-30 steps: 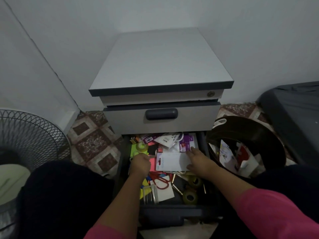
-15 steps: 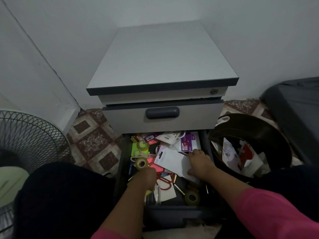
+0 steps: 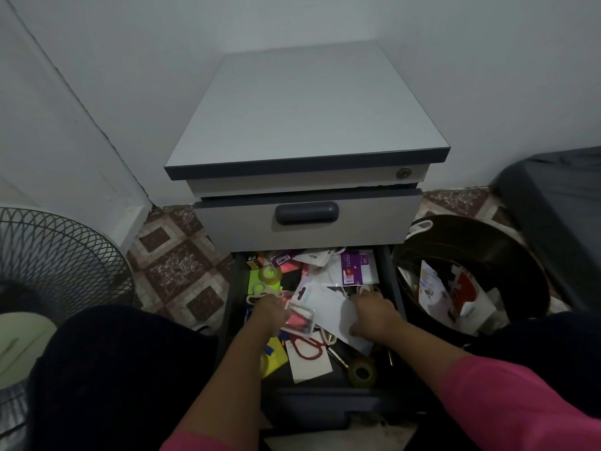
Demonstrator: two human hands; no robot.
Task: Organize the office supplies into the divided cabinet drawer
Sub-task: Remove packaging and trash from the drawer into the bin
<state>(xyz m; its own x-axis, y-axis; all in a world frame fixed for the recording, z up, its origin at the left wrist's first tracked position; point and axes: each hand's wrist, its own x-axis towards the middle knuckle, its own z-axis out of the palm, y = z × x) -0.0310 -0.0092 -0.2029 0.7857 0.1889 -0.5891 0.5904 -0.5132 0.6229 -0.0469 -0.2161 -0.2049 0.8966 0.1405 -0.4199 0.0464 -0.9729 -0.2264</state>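
The grey cabinet (image 3: 305, 125) stands against the far wall, its upper drawers closed and the bottom drawer (image 3: 395, 281) pulled out toward the person. To its right sits a dark bin (image 3: 507, 252) with paper packaging inside; at the far left is a wire fan guard (image 3: 61, 255). The drawer holds a loose jumble of office supplies — a purple-labelled packet (image 3: 356, 266) at the far right, a roll of clear tape (image 3: 361, 372) at the near right, red-handled scissors (image 3: 307, 348) near the middle.

The step in hand looks like sorting: no dividers show, and nothing is grouped yet. The left hand (image 3: 271, 312) has its fingers curled round a small clear case (image 3: 299, 319) with something pink inside. The right hand (image 3: 374, 315) grips the right edge of a white hang-card packet (image 3: 325, 304), which lies tilted across the pile. The next move probably calls for lifting both clear and choosing a spot for each.

Compared with half a second earlier, the left hand has come up with the clear case, and the white packet has slid slightly nearer.
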